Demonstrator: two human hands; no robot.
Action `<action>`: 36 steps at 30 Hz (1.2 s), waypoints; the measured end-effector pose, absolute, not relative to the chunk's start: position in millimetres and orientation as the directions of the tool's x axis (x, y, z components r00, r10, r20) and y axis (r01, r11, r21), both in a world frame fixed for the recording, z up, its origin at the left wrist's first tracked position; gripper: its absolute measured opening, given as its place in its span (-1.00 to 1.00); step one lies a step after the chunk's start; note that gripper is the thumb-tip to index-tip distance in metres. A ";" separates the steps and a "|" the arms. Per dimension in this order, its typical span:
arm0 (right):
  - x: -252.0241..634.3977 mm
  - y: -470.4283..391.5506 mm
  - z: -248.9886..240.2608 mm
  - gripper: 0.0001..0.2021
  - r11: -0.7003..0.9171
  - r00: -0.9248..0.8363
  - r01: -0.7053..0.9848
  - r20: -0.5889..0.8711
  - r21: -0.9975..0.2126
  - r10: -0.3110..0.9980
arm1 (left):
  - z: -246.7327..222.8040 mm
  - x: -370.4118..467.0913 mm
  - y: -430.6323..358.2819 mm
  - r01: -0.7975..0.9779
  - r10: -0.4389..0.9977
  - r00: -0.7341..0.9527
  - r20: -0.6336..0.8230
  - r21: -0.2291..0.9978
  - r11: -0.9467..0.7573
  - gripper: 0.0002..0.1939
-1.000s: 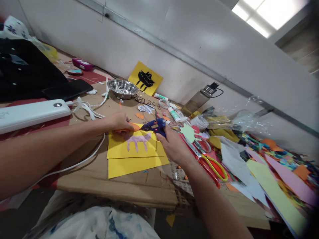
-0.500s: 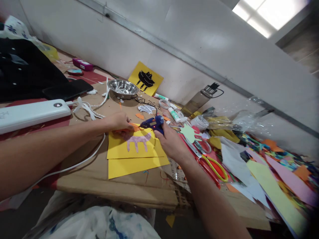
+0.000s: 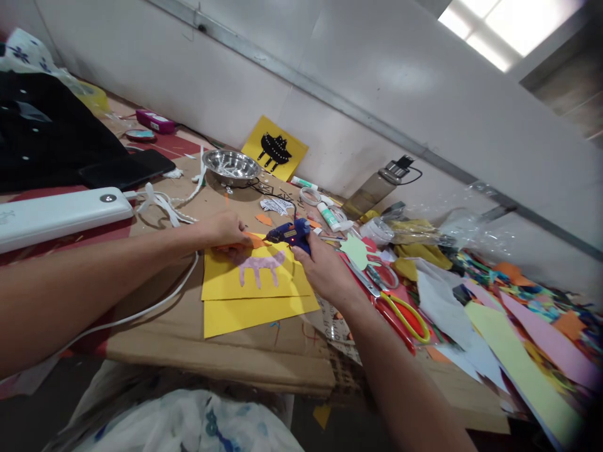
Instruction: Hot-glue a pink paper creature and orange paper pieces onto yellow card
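Note:
My right hand (image 3: 316, 256) is closed around a dark blue glue gun (image 3: 291, 235), its small red light lit. The gun's nozzle points left, at the edge of an orange paper piece (image 3: 255, 241). That orange piece is pinched by my left hand (image 3: 227, 231), whose fingertips partly hide it. Both hands are over a folded yellow card (image 3: 264, 290). A pale purple shape with several legs (image 3: 260, 270) lies on the card, its upper part beneath the orange paper.
A steel bowl (image 3: 232, 166) and a yellow card with a black shape (image 3: 274, 152) stand behind. Scissors with yellow and red handles (image 3: 406, 317), glue sticks (image 3: 328, 216), a bottle (image 3: 377, 188) and paper scraps lie right. A white power bank (image 3: 61, 216) with cables sits left.
Hardly anything differs. Both hands, the glue gun and the orange paper keep nearly the same places; the whole view has shifted very slightly.

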State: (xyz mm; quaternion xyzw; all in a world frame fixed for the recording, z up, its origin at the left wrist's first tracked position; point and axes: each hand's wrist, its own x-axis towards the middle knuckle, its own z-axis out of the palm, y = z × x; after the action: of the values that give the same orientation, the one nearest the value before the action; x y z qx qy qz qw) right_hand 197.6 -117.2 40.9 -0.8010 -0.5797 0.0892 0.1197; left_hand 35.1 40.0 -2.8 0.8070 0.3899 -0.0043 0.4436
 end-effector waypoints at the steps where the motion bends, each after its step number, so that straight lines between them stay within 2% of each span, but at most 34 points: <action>1: 196.3 -116.3 41.3 -0.68 -0.299 0.312 0.907 -0.003 -0.295 0.950 | -4.3 35.1 41.0 0.633 0.626 0.698 -0.347 0.708 -0.314 -0.70; 10: 194.8 -118.5 40.6 -0.65 -0.274 0.287 0.903 -0.009 -0.330 0.958 | -1.6 35.6 39.2 0.656 0.647 0.680 -0.346 0.682 -0.324 -0.70; 36: 204.1 -125.7 36.7 -0.67 -0.271 0.290 0.913 0.016 -0.304 0.957 | -3.8 34.1 41.7 0.624 0.630 0.715 -0.304 0.684 -0.377 -0.67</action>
State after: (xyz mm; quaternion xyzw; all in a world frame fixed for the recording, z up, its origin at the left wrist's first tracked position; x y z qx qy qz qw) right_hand 204.1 -125.7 36.7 -0.7927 -0.5899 0.0853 0.1280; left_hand 34.1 41.7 -3.8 0.8298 0.3778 0.0036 0.4108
